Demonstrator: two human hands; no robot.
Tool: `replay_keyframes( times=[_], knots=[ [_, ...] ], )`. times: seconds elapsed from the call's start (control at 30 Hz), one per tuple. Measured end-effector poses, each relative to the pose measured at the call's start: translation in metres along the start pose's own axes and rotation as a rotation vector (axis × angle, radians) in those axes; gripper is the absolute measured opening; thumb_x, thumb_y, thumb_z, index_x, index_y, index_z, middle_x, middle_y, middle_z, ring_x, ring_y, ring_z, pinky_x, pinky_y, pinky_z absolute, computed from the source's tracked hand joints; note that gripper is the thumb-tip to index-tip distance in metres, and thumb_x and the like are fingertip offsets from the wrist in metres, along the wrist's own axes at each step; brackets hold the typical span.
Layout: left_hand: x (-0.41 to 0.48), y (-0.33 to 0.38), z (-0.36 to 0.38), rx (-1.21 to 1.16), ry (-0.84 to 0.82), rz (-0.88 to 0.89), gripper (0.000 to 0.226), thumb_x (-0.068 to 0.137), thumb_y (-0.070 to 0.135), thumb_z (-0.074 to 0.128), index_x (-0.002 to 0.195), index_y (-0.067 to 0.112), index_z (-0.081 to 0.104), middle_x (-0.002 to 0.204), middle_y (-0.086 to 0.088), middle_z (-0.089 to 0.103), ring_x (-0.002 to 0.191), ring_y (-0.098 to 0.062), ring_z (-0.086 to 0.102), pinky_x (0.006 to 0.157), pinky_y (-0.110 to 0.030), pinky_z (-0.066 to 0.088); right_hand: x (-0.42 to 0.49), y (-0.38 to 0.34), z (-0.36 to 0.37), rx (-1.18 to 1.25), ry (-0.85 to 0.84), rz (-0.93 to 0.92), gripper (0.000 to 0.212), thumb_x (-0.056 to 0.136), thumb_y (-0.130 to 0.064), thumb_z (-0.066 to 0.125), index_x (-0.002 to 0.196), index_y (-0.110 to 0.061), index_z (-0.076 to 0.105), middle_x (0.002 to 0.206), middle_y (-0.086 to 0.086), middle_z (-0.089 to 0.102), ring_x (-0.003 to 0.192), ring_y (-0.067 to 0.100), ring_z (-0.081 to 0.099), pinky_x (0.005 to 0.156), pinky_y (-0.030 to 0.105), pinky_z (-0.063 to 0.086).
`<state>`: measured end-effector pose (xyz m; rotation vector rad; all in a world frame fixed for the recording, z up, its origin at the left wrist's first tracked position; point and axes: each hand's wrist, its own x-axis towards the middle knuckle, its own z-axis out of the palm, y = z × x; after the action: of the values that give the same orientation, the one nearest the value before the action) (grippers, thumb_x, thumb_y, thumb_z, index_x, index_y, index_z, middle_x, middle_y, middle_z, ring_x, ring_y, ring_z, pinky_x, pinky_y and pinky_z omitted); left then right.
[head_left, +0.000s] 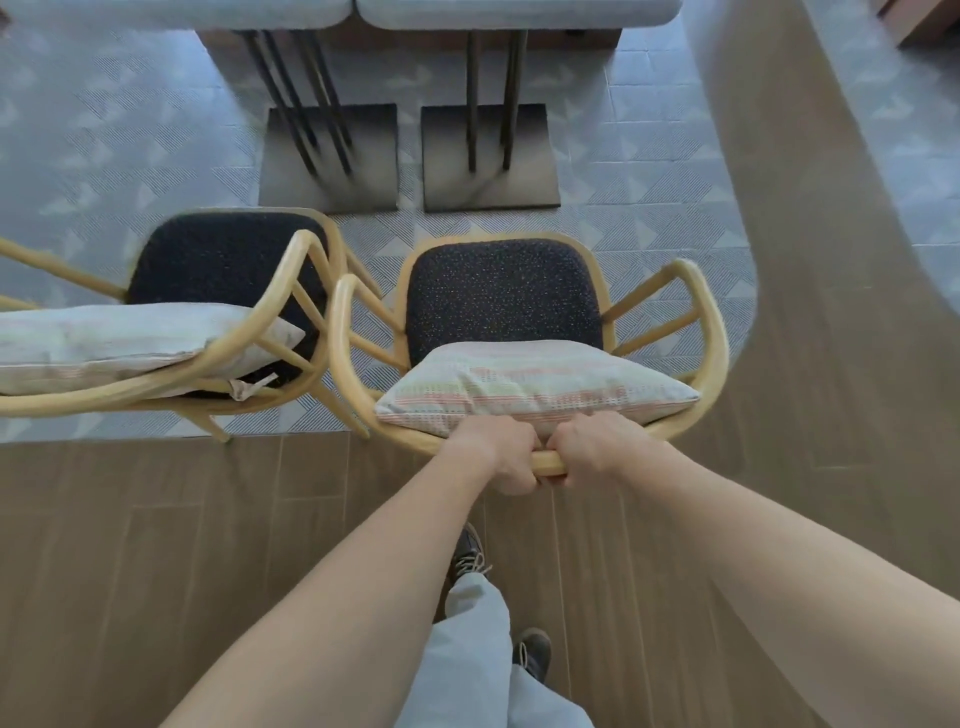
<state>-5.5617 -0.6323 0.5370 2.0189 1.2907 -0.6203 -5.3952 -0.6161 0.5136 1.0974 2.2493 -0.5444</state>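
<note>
A light wooden armchair (719, 332) with a dark speckled seat (501, 293) stands in front of me, seen from behind and above. A striped pale cushion (530, 387) leans against its curved back rail. My left hand (501, 457) and my right hand (597, 452) grip that back rail side by side, fingers curled round the wood. A short piece of rail shows between them.
A second matching chair (291, 291) with a pale cushion (119, 340) stands close on the left, its arm almost touching the first. Beyond are two table bases (488, 182) with dark legs under grey tabletops (514, 13). Patterned carpet (130, 156) meets wood flooring (156, 519); my shoes (467, 558) are below.
</note>
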Motion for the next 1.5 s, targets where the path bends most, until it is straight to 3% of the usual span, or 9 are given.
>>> replay_keyframes(
  times=[0.17, 0.33, 0.43, 0.53, 0.93, 1.13, 1.27, 1.4, 1.5],
  knots=[
    [0.003, -0.011, -0.020, 0.006, 0.180, -0.070, 0.030, 0.088, 0.042, 0.057, 0.112, 0.029, 0.070, 0.094, 0.001, 0.064, 0.079, -0.026, 0.058, 0.071, -0.039, 0.045, 0.004, 0.011, -0.025, -0.066, 0.174, -0.006, 0.018, 0.090, -0.049, 0.062, 0.097, -0.034, 0.068, 0.097, 0.000, 0.074, 0.083, 0.029, 0.070, 0.066, 0.036, 0.044],
    [0.006, -0.027, -0.081, 0.070, 0.248, -0.012, 0.031, 0.085, 0.041, 0.056, 0.110, 0.028, 0.069, 0.098, 0.000, 0.068, 0.082, -0.028, 0.062, 0.069, -0.039, 0.042, 0.017, 0.030, -0.094, -0.063, 0.163, 0.006, 0.012, 0.092, -0.043, 0.062, 0.100, -0.034, 0.067, 0.103, 0.000, 0.072, 0.093, 0.030, 0.071, 0.071, 0.037, 0.045],
    [0.010, -0.041, -0.120, 0.092, 0.250, 0.019, 0.035, 0.085, 0.053, 0.052, 0.104, 0.028, 0.066, 0.088, 0.003, 0.059, 0.089, -0.028, 0.066, 0.070, -0.038, 0.044, 0.025, 0.041, -0.130, -0.029, 0.192, -0.003, 0.014, 0.090, -0.047, 0.060, 0.089, -0.033, 0.058, 0.090, -0.003, 0.066, 0.082, 0.028, 0.065, 0.068, 0.035, 0.042],
    [0.021, -0.056, -0.158, 0.097, 0.256, 0.044, 0.020, 0.089, 0.045, 0.060, 0.102, 0.030, 0.065, 0.091, 0.005, 0.062, 0.089, -0.026, 0.063, 0.071, -0.038, 0.045, 0.034, 0.056, -0.168, -0.027, 0.218, -0.020, 0.012, 0.089, -0.042, 0.061, 0.087, -0.031, 0.056, 0.074, -0.008, 0.053, 0.071, 0.024, 0.057, 0.064, 0.033, 0.042],
    [0.094, -0.088, -0.302, 0.078, 0.353, 0.030, 0.014, 0.089, 0.045, 0.063, 0.096, 0.033, 0.063, 0.077, 0.014, 0.055, 0.070, -0.010, 0.055, 0.053, -0.029, 0.036, 0.094, 0.159, -0.297, -0.044, 0.289, -0.089, 0.014, 0.090, -0.043, 0.066, 0.089, -0.029, 0.066, 0.068, -0.010, 0.056, 0.058, 0.006, 0.051, 0.054, 0.030, 0.040],
    [0.138, -0.113, -0.328, 0.070, 0.404, 0.008, 0.004, 0.092, 0.039, 0.063, 0.090, 0.035, 0.062, 0.072, 0.014, 0.059, 0.064, -0.006, 0.057, 0.052, -0.025, 0.032, 0.144, 0.193, -0.321, -0.099, 0.297, -0.082, 0.014, 0.090, -0.044, 0.063, 0.090, -0.031, 0.066, 0.065, -0.012, 0.057, 0.055, 0.005, 0.051, 0.048, 0.027, 0.033],
    [0.171, -0.129, -0.336, 0.100, 0.392, 0.009, 0.007, 0.092, 0.039, 0.062, 0.093, 0.033, 0.064, 0.075, 0.011, 0.062, 0.068, -0.013, 0.062, 0.054, -0.030, 0.037, 0.179, 0.210, -0.318, -0.077, 0.302, -0.066, 0.017, 0.089, -0.048, 0.061, 0.083, -0.033, 0.060, 0.063, -0.013, 0.052, 0.058, 0.011, 0.055, 0.055, 0.030, 0.042],
    [0.192, -0.139, -0.331, 0.151, 0.322, 0.002, 0.015, 0.094, 0.044, 0.059, 0.096, 0.031, 0.065, 0.083, 0.007, 0.066, 0.074, -0.021, 0.065, 0.067, -0.038, 0.051, 0.201, 0.214, -0.301, -0.034, 0.271, -0.064, 0.024, 0.090, -0.055, 0.058, 0.094, -0.032, 0.066, 0.078, -0.009, 0.058, 0.070, 0.021, 0.058, 0.066, 0.034, 0.044],
    [0.200, -0.148, -0.323, 0.169, 0.311, 0.024, 0.029, 0.095, 0.058, 0.051, 0.099, 0.031, 0.064, 0.094, 0.003, 0.070, 0.082, -0.026, 0.068, 0.068, -0.038, 0.043, 0.210, 0.210, -0.290, -0.045, 0.285, -0.066, 0.023, 0.094, -0.052, 0.060, 0.100, -0.032, 0.068, 0.089, -0.004, 0.068, 0.070, 0.023, 0.054, 0.065, 0.035, 0.040]
  ],
)
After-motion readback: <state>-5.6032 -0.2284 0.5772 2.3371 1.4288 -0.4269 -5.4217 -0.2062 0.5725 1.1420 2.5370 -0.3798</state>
